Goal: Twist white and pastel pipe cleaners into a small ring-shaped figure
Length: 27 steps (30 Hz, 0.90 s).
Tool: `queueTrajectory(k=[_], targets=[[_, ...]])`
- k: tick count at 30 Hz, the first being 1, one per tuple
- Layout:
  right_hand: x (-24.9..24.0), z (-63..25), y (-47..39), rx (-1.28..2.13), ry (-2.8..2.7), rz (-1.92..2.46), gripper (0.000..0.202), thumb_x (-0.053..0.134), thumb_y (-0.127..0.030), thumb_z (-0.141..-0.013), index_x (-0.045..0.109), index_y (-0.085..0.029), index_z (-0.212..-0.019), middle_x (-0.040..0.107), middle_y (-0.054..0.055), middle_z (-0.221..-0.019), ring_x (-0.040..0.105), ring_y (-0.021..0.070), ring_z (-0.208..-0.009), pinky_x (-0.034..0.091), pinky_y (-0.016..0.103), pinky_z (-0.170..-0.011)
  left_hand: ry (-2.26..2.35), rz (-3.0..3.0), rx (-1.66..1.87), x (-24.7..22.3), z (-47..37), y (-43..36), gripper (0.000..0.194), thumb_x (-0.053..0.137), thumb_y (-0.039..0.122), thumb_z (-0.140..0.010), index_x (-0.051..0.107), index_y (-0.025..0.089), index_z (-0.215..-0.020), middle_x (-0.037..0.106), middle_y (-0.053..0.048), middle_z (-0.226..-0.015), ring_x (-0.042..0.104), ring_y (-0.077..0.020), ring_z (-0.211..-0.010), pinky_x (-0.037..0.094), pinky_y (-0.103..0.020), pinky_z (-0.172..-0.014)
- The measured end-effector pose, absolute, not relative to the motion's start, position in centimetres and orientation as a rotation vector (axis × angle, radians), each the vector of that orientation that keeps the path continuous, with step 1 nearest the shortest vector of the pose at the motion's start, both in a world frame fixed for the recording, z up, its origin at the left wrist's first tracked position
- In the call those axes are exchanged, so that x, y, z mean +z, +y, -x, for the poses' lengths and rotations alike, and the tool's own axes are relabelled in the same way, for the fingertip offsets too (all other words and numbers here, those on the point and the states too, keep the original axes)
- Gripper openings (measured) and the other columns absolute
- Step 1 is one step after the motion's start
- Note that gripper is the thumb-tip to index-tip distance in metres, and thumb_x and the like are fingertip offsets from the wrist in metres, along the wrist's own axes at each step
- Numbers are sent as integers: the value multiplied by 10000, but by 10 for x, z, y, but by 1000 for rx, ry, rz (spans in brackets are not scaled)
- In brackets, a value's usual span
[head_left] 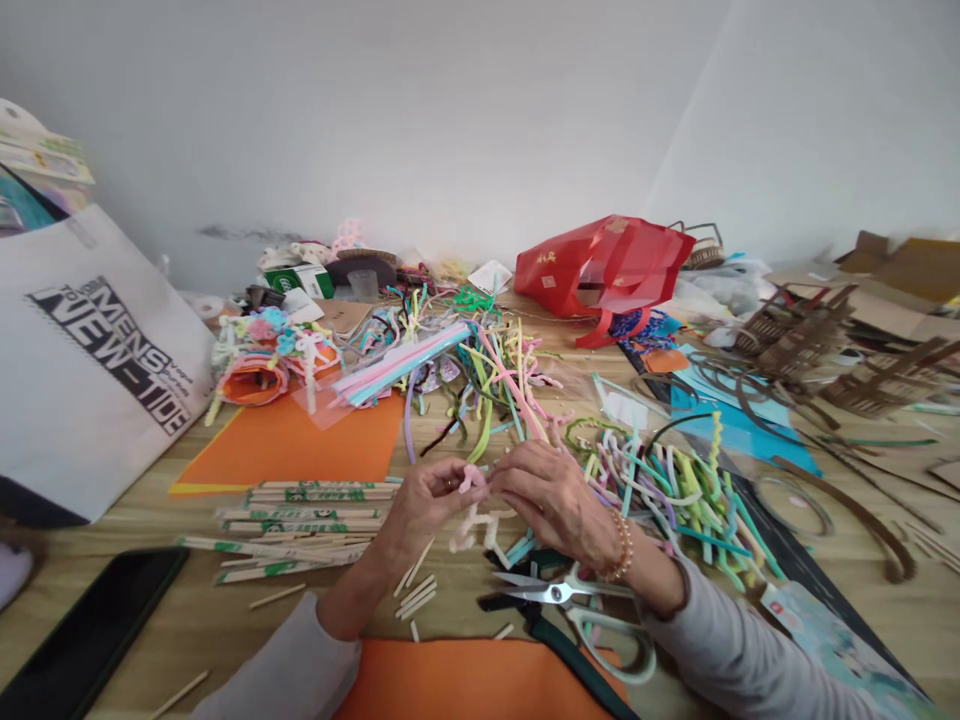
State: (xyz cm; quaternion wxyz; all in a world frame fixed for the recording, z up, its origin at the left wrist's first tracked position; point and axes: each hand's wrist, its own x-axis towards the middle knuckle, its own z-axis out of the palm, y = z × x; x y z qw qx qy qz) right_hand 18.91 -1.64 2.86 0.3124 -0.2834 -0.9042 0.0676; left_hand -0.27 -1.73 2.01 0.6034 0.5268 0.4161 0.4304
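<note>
Both of my hands meet above the middle of the table. My left hand [427,505] pinches a short, bent pink pipe cleaner [472,480] between thumb and fingers. Beside it, my right hand [551,500], with a beaded bracelet at the wrist, has its fingers closed at the pink piece's right end; the fingertips partly hide the contact. A cream bent pipe cleaner [469,530] shows just below the hands. Scissors with pale handles [559,592] lie with blades apart under my right wrist. Short cut wooden sticks [416,597] are scattered below my left hand.
Paper-wrapped chopsticks [300,520] lie to the left, near a black phone [94,630]. Orange sheets [292,440] lie behind and in front. Loose pipe cleaners [682,490] pile up at right. A red bag [600,265] and a white bag [97,370] stand farther out.
</note>
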Motion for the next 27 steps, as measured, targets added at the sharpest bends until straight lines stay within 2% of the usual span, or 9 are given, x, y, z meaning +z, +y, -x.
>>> queueTrajectory(k=[5, 9, 13, 16, 21, 24, 27], targets=[[30, -188, -18, 216, -2370, 749, 170, 434, -168, -945, 603, -180, -934, 626, 79, -850, 556, 195, -820, 426, 319, -747, 985, -1312, 1048, 8, 4, -16, 151, 737, 272, -679, 646, 153, -696, 613, -5, -662, 549, -133, -635, 424, -235, -619], [37, -187, -20, 546, -2237, 849, 119, 497, -188, -929, 602, -172, -875, 625, 43, -806, 568, 160, -767, 432, 272, -724, 978, -1632, 1155, 5, 2, -22, 97, 617, 205, -792, 639, 176, -702, 641, -30, -702, 599, -159, -679, 461, -264, -668], [43, -191, -20, 910, -2152, 993, 163, 536, -244, -914, 597, -158, -790, 601, 6, -736, 554, 135, -704, 432, 232, -651, 925, -1993, 1287, 9, -1, -31, 130, 571, 129, -817, 659, 194, -747, 674, -54, -765, 635, -170, -747, 478, -260, -694], [45, -192, -19, 1051, -2096, 1042, 161, 559, -244, -898, 594, -148, -774, 574, -9, -698, 541, 123, -677, 432, 217, -627, 921, -2073, 1318, 9, -3, -33, 148, 553, 108, -820, 661, 199, -774, 679, -55, -774, 638, -166, -754, 484, -251, -690], [41, -188, -20, 895, -2034, 1017, 88, 584, -244, -888, 607, -159, -888, 621, 14, -790, 582, 142, -750, 460, 245, -696, 1014, -1783, 1307, 8, -4, -30, 78, 592, 129, -765, 625, 181, -716, 656, -21, -714, 622, -152, -686, 482, -240, -661], [37, -187, -21, 622, -2077, 930, 99, 570, -229, -899, 598, -170, -973, 636, 52, -880, 590, 173, -840, 467, 291, -768, 1059, -1503, 1238, 10, -5, -26, 27, 637, 178, -741, 631, 169, -716, 656, -12, -699, 611, -144, -661, 477, -227, -625], [32, -186, -20, 291, -2167, 832, 111, 529, -190, -919, 604, -179, -998, 637, 85, -956, 572, 199, -905, 454, 331, -807, 1066, -1320, 1206, 12, -6, -23, 81, 701, 223, -693, 651, 160, -705, 658, -7, -694, 593, -134, -644, 460, -216, -601]])
